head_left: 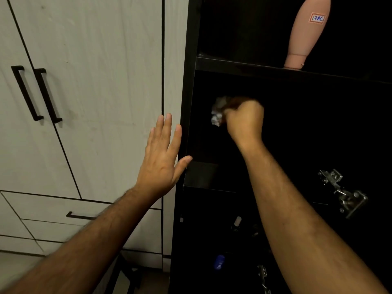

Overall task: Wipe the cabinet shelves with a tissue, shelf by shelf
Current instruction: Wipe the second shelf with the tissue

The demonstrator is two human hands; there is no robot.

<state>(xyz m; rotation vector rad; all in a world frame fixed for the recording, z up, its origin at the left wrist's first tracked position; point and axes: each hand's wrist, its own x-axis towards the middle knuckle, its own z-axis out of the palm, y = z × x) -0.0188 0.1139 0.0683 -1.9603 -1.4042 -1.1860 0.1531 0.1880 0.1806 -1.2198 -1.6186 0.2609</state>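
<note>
The person stands close to the open black cabinet, reaching into its dark middle compartment with the right hand. That hand is curled into a fist around a crumpled tissue, which bulges out on the left side of the knuckles, far back in the compartment and close to the left inner wall. Whether the wad is actually touching the wall or the shelf board I cannot tell; it is too dark in there. Bunching the tissue into a ball, I'd judge, gives a firm pad to scrub with rather than a limp sheet.

The left hand holds nothing. Its fingers are straight and spread, laid flat against the pale panel just left of the cabinet, with the thumb reaching across to the black front edge. It looks like a brace, steadying the body while the other arm stretches in.

On the shelf above stands a pink bottle, upside down on its cap, with a small label. A metal hinge sits at the right, near the forearm. Lower down, small items are dimly seen, including something blue. To the far left are white doors with black handles.

My guess is the wiping is midway, this shelf in hand and the lower ones still to do.
</note>
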